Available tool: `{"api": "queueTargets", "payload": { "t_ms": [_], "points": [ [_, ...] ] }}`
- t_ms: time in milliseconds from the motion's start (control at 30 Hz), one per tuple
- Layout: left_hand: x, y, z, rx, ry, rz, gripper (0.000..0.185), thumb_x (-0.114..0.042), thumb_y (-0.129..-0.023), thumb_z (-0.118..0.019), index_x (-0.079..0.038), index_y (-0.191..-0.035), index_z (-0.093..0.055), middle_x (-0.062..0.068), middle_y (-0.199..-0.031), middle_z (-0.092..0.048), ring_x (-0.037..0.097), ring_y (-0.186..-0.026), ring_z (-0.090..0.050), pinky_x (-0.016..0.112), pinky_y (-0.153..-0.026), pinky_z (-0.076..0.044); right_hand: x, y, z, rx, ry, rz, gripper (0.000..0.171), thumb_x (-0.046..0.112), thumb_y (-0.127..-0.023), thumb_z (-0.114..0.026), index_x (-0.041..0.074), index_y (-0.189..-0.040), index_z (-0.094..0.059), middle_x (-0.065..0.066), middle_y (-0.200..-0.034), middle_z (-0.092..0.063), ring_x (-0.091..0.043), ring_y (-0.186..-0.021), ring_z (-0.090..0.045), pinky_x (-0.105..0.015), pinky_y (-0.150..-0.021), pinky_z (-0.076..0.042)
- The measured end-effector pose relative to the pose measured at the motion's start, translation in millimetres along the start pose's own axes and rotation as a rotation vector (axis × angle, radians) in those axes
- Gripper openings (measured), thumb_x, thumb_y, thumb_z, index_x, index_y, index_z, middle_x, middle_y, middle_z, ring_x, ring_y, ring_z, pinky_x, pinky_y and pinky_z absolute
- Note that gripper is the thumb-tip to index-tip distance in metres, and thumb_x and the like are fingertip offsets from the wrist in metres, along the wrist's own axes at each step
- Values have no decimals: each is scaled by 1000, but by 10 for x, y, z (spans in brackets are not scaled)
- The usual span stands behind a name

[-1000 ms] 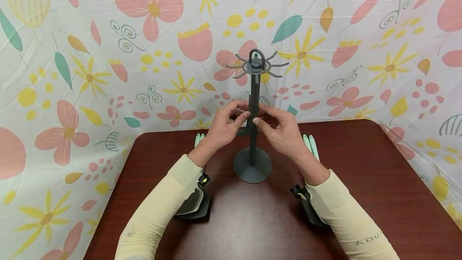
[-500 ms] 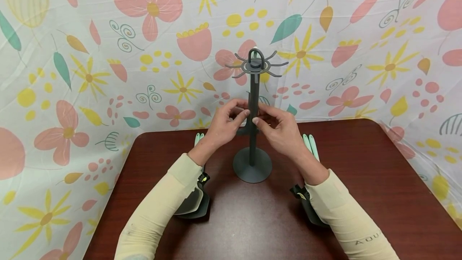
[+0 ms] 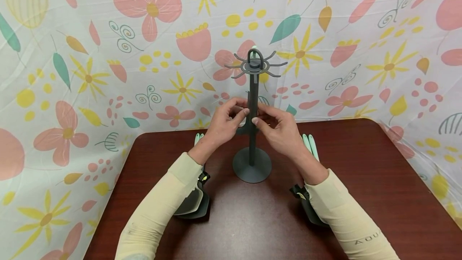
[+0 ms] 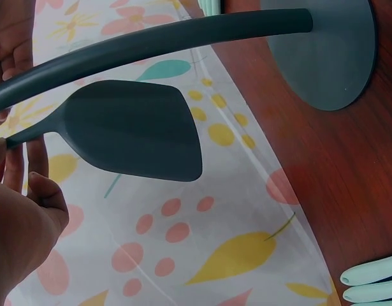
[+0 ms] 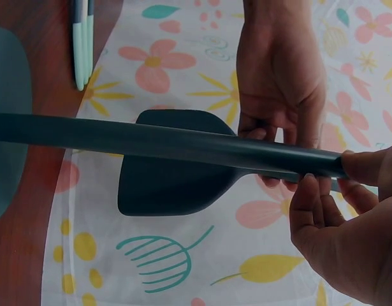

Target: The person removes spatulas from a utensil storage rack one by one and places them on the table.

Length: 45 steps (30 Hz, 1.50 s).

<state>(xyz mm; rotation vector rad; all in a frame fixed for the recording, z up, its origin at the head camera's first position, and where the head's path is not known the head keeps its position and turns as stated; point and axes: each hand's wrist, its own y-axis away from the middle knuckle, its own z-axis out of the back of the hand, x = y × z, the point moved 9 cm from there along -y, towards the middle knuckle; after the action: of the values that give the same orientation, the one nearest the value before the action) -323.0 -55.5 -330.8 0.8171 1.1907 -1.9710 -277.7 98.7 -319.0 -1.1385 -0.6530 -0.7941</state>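
Observation:
A dark grey utensil stand [image 3: 254, 91] rises from a round base, with a ring of hooks and a top loop. Behind its pole hangs a dark turner [image 4: 132, 131], broad blade down; in the head view its mint handle [image 3: 254, 52] shows through the loop. From the left, my left hand [image 3: 224, 120] pinches the turner's thin shaft between thumb and fingers. My right hand [image 3: 279, 127] comes from the other side, thumb on the pole [image 5: 215, 145] and the other fingers curled by it, close to the shaft. The pole partly covers the turner in the right wrist view.
Utensils with mint handles [image 3: 199, 139] and dark heads [image 3: 196, 206] lie left of the stand, under the left sleeve. More mint handles [image 3: 311, 147] are on the right, partly under the right forearm. A floral cloth [image 3: 173, 19] hangs behind the brown table [image 3: 231, 228].

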Motion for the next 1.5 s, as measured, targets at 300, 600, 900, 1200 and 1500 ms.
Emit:
{"api": "queueTargets", "payload": {
  "t_ms": [300, 600, 900, 1200, 1500],
  "points": [
    [5, -8, 26, -11, -21, 0, 20, -20, -108, -64, -16, -127, -71, -3, -91, -74, 25, -72, -62, 33, -66, -49, -7, 0, -5, 1, 5, -2, 41, 7, -102, -72, 14, -143, -69, -8, -109, -78, -18, -93, -73, -24, -74, -57],
    [13, -7, 42, -18, -14, 20, 20, -19, -108, -65, -15, -127, -71, 1, -90, -74, 21, -68, -60, 34, -64, -54, -28, 6, -8, -4, -3, -12, 41, 6, -102, -72, 13, -142, -69, -11, -109, -78, -19, -94, -73, -22, -74, -57],
    [55, 5, 63, -24, -3, 48, 21, -20, -108, -65, -14, -127, -71, 7, -96, -75, 23, -71, -62, 38, -68, -60, -12, 10, -22, 1, 5, -1, 41, 7, -102, -72, 13, -142, -69, -9, -109, -78, -17, -93, -73, -23, -74, -57],
    [95, 27, 97, -37, 22, 101, 22, -20, -107, -68, -13, -128, -70, 10, -105, -76, 21, -82, -68, 36, -72, -63, -20, 5, -7, -2, 3, 0, 40, 8, -103, -71, 14, -142, -70, -8, -109, -78, -18, -93, -73, -24, -75, -58],
    [132, 59, 136, -39, 33, 111, 24, -20, -105, -70, -14, -128, -69, 6, -107, -74, 19, -89, -69, 33, -74, -63, -8, -1, -1, -4, 4, 8, 39, 8, -102, -72, 14, -141, -71, -8, -109, -78, -18, -92, -73, -25, -75, -58]
  ]
}}
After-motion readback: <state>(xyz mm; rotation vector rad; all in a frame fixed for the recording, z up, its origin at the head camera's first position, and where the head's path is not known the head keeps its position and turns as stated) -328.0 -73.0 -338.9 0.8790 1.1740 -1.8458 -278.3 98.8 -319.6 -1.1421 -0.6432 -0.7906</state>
